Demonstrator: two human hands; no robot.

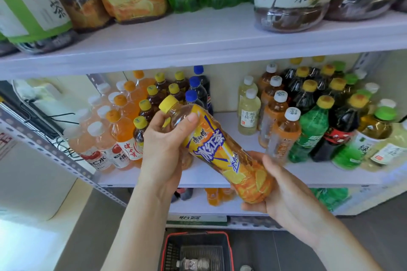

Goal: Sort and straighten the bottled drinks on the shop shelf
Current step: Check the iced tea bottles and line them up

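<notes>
A yellow-capped iced tea bottle (pixel 222 152) with a yellow and orange label lies tilted in front of the middle shelf (pixel 220 177), cap up and to the left. My left hand (pixel 163 149) grips its neck and upper part. My right hand (pixel 286 191) holds its bottom end from below. On the shelf behind, a left group holds pink, orange, dark tea (pixel 144 112) and blue-capped cola bottles (pixel 193 92). A right group holds pale, amber (pixel 284 136), green (pixel 312 130) and dark bottles in rows.
Large bottles stand on the upper shelf (pixel 198 39). A gap of bare shelf lies between the two groups. A red and black basket (pixel 196 251) on the floor below holds a clear bottle. A lower shelf holds more drinks. A white unit stands at left.
</notes>
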